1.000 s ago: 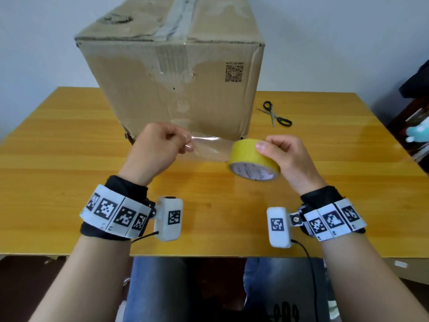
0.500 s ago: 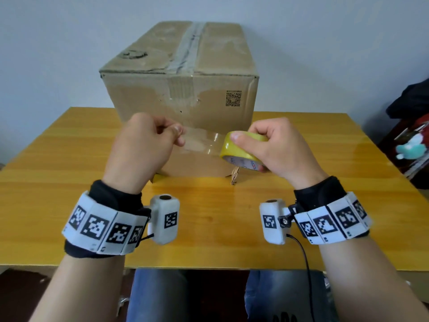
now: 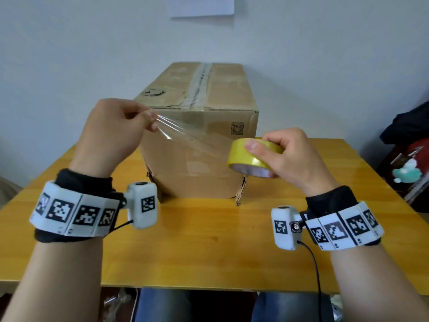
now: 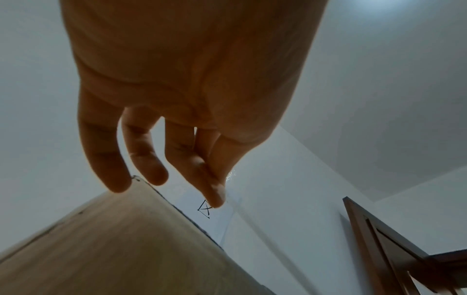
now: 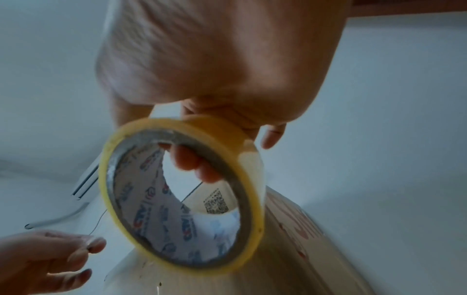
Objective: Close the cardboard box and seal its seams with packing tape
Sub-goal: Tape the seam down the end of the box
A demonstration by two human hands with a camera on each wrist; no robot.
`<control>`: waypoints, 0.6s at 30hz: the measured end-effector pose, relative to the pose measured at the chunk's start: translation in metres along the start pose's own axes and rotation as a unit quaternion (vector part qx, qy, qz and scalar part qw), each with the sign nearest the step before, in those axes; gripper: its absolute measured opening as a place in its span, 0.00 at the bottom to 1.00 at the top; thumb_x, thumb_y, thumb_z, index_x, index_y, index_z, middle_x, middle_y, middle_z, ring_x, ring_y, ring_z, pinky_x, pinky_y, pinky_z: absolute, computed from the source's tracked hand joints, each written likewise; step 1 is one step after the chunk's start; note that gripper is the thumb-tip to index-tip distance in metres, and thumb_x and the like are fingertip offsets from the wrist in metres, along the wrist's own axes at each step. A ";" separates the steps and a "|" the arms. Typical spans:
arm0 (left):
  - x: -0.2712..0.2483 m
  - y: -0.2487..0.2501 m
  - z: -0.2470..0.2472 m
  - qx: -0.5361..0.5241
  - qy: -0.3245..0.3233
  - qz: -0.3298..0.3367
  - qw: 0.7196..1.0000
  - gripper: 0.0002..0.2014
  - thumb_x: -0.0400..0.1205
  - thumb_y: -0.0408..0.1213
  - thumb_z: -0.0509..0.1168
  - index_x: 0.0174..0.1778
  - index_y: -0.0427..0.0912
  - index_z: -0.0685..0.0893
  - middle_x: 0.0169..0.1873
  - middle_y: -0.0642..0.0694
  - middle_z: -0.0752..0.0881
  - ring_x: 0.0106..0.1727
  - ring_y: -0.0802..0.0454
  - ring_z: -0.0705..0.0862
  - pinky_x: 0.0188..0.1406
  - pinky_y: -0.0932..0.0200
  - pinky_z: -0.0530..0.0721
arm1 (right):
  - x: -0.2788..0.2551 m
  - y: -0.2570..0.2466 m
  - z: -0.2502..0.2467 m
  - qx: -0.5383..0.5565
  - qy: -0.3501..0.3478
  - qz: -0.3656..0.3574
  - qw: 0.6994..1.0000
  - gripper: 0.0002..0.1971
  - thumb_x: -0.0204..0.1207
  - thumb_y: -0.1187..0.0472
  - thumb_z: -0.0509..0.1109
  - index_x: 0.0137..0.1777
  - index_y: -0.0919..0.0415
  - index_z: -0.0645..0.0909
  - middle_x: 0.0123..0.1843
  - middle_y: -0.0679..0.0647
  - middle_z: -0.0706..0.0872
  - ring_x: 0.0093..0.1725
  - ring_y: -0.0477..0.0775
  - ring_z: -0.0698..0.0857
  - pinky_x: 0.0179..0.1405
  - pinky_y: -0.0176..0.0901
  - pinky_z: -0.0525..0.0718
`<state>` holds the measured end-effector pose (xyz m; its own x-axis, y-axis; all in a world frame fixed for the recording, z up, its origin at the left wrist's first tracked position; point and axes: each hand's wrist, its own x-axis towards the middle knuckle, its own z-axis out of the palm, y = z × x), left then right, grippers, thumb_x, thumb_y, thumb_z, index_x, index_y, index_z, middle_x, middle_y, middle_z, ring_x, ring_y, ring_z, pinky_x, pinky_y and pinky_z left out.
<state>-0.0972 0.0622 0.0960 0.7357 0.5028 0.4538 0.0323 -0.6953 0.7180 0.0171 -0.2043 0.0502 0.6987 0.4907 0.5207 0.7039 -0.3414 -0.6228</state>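
Note:
A closed brown cardboard box (image 3: pixel 199 135) stands upright on the wooden table (image 3: pixel 209 240), old tape running along its top seam. My right hand (image 3: pixel 285 156) grips a yellow roll of packing tape (image 3: pixel 251 156), thumb on the outer face and fingers through the core (image 5: pixel 194 165). A clear strip of tape (image 3: pixel 185 133) stretches from the roll up and left to my left hand (image 3: pixel 116 135), which pinches its free end between thumb and fingertips (image 4: pixel 215 191). Both hands are raised in front of the box's near face. The box (image 4: pixel 113 249) fills the lower left of the left wrist view.
Dark clothing and a stuffed toy (image 3: pixel 406 175) lie on something at the far right, beyond the table edge. A sheet of paper (image 3: pixel 202 5) hangs on the white wall behind the box. Bare tabletop extends in front of the box. A cable (image 3: pixel 313 263) trails from the right wrist camera.
Both hands have risen and moved apart, so the pulled-out strip of tape is longer. The view has tilted up; the scissors behind the box are out of sight.

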 end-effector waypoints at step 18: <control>0.026 -0.010 0.006 -0.082 0.021 0.009 0.996 0.12 0.81 0.41 0.64 0.38 0.46 0.92 0.36 0.53 0.91 0.43 0.62 0.85 0.51 0.53 0.83 | 0.025 -0.039 -0.021 -0.222 0.109 0.039 0.968 0.35 0.73 0.33 0.72 0.20 0.57 0.61 0.18 0.48 0.61 0.26 0.51 0.68 0.50 0.54 0.64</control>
<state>-0.0743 0.0795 0.0975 0.7055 0.5152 0.4867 -0.0942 -0.6124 0.7849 0.0101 -0.1953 0.0996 0.7284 0.2858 0.6227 0.6002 -0.7046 -0.3786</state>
